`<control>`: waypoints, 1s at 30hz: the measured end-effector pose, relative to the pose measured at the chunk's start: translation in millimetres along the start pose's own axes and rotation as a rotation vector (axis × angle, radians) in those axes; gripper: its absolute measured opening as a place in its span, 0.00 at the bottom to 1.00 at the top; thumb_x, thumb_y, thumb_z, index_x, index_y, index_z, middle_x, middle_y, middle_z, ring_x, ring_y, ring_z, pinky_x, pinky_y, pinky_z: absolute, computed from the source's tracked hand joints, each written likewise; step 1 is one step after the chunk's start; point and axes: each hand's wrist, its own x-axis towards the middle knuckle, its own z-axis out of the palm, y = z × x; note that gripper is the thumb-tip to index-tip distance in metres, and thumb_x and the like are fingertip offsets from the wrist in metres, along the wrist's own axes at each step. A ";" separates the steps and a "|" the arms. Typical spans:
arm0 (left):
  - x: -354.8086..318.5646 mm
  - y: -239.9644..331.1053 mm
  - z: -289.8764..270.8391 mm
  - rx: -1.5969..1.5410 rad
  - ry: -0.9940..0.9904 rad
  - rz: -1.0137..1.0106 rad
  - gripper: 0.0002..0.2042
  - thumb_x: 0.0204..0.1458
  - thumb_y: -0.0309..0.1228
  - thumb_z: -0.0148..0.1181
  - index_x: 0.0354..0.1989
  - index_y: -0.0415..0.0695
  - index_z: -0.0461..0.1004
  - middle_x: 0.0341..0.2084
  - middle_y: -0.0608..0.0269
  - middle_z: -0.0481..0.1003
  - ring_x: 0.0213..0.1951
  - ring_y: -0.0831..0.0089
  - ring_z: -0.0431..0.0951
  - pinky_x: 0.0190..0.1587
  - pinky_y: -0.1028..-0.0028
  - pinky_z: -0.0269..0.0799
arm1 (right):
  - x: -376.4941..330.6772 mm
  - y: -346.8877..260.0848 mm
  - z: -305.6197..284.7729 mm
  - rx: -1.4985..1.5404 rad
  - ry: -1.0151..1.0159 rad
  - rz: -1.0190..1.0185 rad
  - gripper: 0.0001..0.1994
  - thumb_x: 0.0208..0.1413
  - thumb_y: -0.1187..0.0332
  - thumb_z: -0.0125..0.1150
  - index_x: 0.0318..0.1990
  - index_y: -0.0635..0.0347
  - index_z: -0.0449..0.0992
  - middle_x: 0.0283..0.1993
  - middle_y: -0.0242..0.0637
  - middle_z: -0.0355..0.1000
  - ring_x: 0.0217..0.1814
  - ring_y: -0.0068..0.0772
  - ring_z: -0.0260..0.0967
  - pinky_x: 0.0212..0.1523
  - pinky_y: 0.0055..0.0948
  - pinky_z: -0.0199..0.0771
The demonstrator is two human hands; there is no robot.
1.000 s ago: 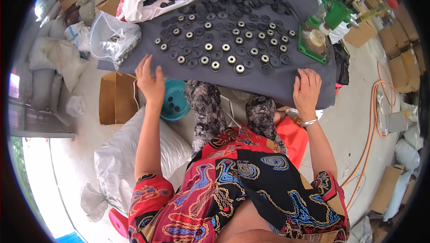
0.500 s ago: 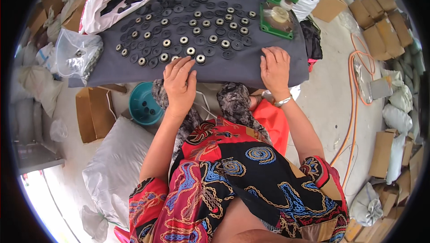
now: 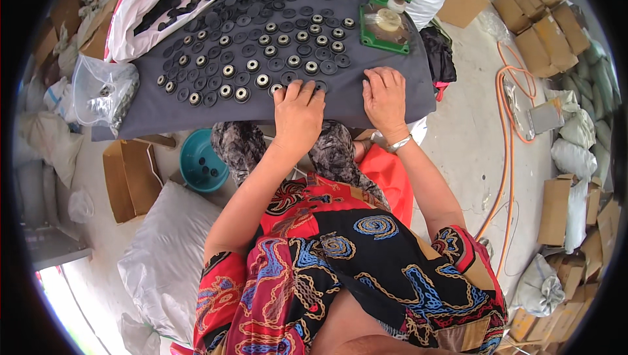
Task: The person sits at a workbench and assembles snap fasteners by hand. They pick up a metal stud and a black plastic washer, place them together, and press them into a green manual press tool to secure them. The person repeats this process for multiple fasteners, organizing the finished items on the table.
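Observation:
My left hand [image 3: 299, 117] reaches over the front of the dark grey cloth-covered table [image 3: 418, 93]. Its fingers are bent and slightly apart, with the tips against a black disc [image 3: 320, 85] they partly cover. Just left of them sits a black wheel with a metal bearing in its middle [image 3: 275, 88]. Resting near the table's front edge, my right hand [image 3: 387, 101] has loosely bent fingers, the thumb apart, and nothing visible in it. Several more bearing-fitted wheels [image 3: 262, 81] and plain black discs [image 3: 276, 64] lie spread out beyond the left hand.
A green hand press [image 3: 386, 37] stands at the far right of the table. At the left are a clear bag of small parts [image 3: 104, 93] and a white sack [image 3: 150, 18] with black discs. Below stand a teal basin [image 3: 196, 162] and an open cardboard box [image 3: 131, 181].
My left hand has moved right along the table's front edge, onto the discs there. My right hand keeps its place by the edge. The whole view has shifted slightly.

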 end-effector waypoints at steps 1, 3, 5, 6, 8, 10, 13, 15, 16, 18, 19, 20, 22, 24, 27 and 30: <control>-0.7 1.4 -1.1 -0.019 -0.001 0.005 0.15 0.45 0.29 0.64 0.43 0.42 0.78 0.46 0.58 0.76 0.50 0.58 0.70 0.48 0.58 0.62 | 0.4 0.1 -0.6 0.010 -0.004 -0.003 0.14 0.48 0.72 0.62 0.44 0.60 0.74 0.43 0.38 0.69 0.50 0.43 0.65 0.53 0.43 0.63; -0.8 1.9 -0.8 -0.046 0.023 -0.007 0.14 0.45 0.28 0.63 0.42 0.42 0.78 0.46 0.58 0.76 0.50 0.59 0.71 0.48 0.58 0.62 | 3.1 -0.7 -2.4 0.033 -0.014 -0.010 0.14 0.48 0.72 0.62 0.44 0.60 0.74 0.42 0.38 0.70 0.49 0.43 0.66 0.53 0.43 0.62; -1.1 0.9 -4.2 -0.085 0.066 -0.032 0.14 0.45 0.27 0.63 0.42 0.42 0.78 0.46 0.58 0.76 0.49 0.58 0.72 0.48 0.58 0.62 | 4.7 -9.4 -4.8 0.118 -0.049 -0.068 0.14 0.48 0.71 0.63 0.45 0.60 0.74 0.42 0.38 0.70 0.48 0.43 0.67 0.51 0.42 0.65; -1.0 0.0 -9.2 -0.116 0.100 -0.047 0.14 0.45 0.26 0.63 0.42 0.42 0.78 0.46 0.58 0.77 0.49 0.58 0.72 0.48 0.58 0.62 | 6.8 -15.4 -6.9 0.156 -0.066 -0.097 0.14 0.49 0.70 0.64 0.45 0.60 0.74 0.42 0.38 0.70 0.48 0.44 0.67 0.50 0.41 0.67; -4.3 -2.9 -17.9 -0.142 0.183 -0.089 0.11 0.45 0.24 0.62 0.40 0.42 0.78 0.43 0.58 0.77 0.46 0.58 0.74 0.47 0.60 0.64 | 11.8 -34.1 -6.0 0.292 -0.138 -0.116 0.15 0.49 0.69 0.64 0.45 0.60 0.74 0.43 0.39 0.71 0.46 0.44 0.69 0.47 0.40 0.70; -15.5 -11.9 -20.0 -0.182 0.229 -0.129 0.10 0.46 0.23 0.61 0.39 0.41 0.78 0.41 0.59 0.78 0.44 0.59 0.75 0.46 0.63 0.66 | 19.5 -48.8 -3.1 0.341 -0.182 -0.180 0.16 0.51 0.67 0.64 0.47 0.60 0.74 0.44 0.41 0.71 0.44 0.44 0.71 0.41 0.38 0.74; -28.7 -16.2 -31.1 -0.217 0.269 -0.161 0.08 0.47 0.20 0.60 0.36 0.40 0.78 0.36 0.58 0.78 0.41 0.60 0.76 0.44 0.65 0.68 | 23.2 -63.0 6.1 0.293 -0.281 -0.131 0.14 0.52 0.67 0.63 0.45 0.60 0.73 0.42 0.42 0.70 0.43 0.44 0.72 0.39 0.38 0.75; -39.1 -17.0 -37.6 -0.247 0.270 -0.190 0.07 0.47 0.20 0.60 0.36 0.39 0.78 0.35 0.58 0.78 0.40 0.59 0.76 0.43 0.65 0.69 | 26.8 -64.6 7.1 0.224 -0.373 -0.093 0.14 0.53 0.68 0.63 0.46 0.59 0.74 0.45 0.40 0.69 0.42 0.44 0.72 0.39 0.38 0.75; -43.4 -18.3 -40.6 -0.250 0.283 -0.208 0.07 0.47 0.19 0.59 0.35 0.38 0.78 0.34 0.57 0.78 0.39 0.58 0.76 0.42 0.65 0.70 | 28.4 -64.8 8.3 0.189 -0.421 -0.074 0.13 0.54 0.68 0.62 0.47 0.59 0.74 0.46 0.40 0.69 0.41 0.44 0.73 0.39 0.38 0.75; -57.3 -28.5 -42.6 -0.205 0.292 -0.258 0.07 0.48 0.19 0.59 0.35 0.38 0.78 0.33 0.56 0.78 0.39 0.58 0.76 0.43 0.64 0.69 | 31.7 -61.0 11.3 0.164 -0.470 -0.071 0.13 0.54 0.69 0.61 0.47 0.60 0.74 0.44 0.41 0.70 0.39 0.45 0.73 0.39 0.39 0.74; -65.5 -34.3 -43.2 -0.182 0.298 -0.283 0.07 0.48 0.19 0.59 0.35 0.38 0.78 0.33 0.56 0.78 0.39 0.58 0.76 0.43 0.64 0.69 | 33.2 -58.5 12.0 0.151 -0.494 -0.071 0.13 0.54 0.69 0.61 0.46 0.60 0.74 0.43 0.41 0.70 0.38 0.46 0.73 0.38 0.39 0.74; -74.9 -38.3 -44.5 -0.148 0.282 -0.312 0.07 0.48 0.20 0.58 0.35 0.39 0.78 0.32 0.57 0.77 0.39 0.58 0.76 0.45 0.63 0.68 | 32.9 -55.3 11.8 0.199 -0.437 -0.057 0.12 0.55 0.70 0.60 0.46 0.60 0.74 0.41 0.42 0.70 0.37 0.46 0.73 0.38 0.39 0.74; -95.0 -45.0 -43.4 -0.072 0.295 -0.350 0.07 0.47 0.20 0.59 0.35 0.40 0.78 0.31 0.58 0.77 0.39 0.59 0.75 0.47 0.62 0.66 | 32.9 -46.5 11.4 0.296 -0.325 -0.031 0.10 0.55 0.71 0.59 0.45 0.62 0.74 0.38 0.43 0.71 0.36 0.47 0.72 0.38 0.40 0.73; -112.4 -54.5 -41.1 0.016 0.245 -0.378 0.09 0.48 0.23 0.60 0.39 0.41 0.77 0.37 0.58 0.76 0.44 0.59 0.73 0.51 0.60 0.62 | 35.2 -36.4 10.4 0.452 -0.356 0.090 0.08 0.55 0.71 0.59 0.42 0.62 0.75 0.35 0.45 0.70 0.35 0.50 0.72 0.38 0.41 0.73; -119.4 -54.5 -31.6 0.226 0.160 -0.508 0.13 0.49 0.28 0.61 0.45 0.42 0.75 0.48 0.56 0.72 0.52 0.56 0.69 0.54 0.56 0.59 | 38.1 -29.7 5.5 0.436 -0.454 0.195 0.09 0.54 0.71 0.59 0.42 0.63 0.77 0.38 0.48 0.70 0.38 0.52 0.72 0.40 0.42 0.73; -123.4 -62.0 -18.2 0.194 0.166 -0.714 0.26 0.49 0.36 0.64 0.56 0.42 0.67 0.57 0.51 0.66 0.58 0.49 0.63 0.57 0.51 0.57 | 39.5 -31.7 -0.8 0.360 -0.494 0.137 0.11 0.53 0.71 0.61 0.43 0.64 0.76 0.40 0.49 0.70 0.40 0.53 0.71 0.42 0.43 0.73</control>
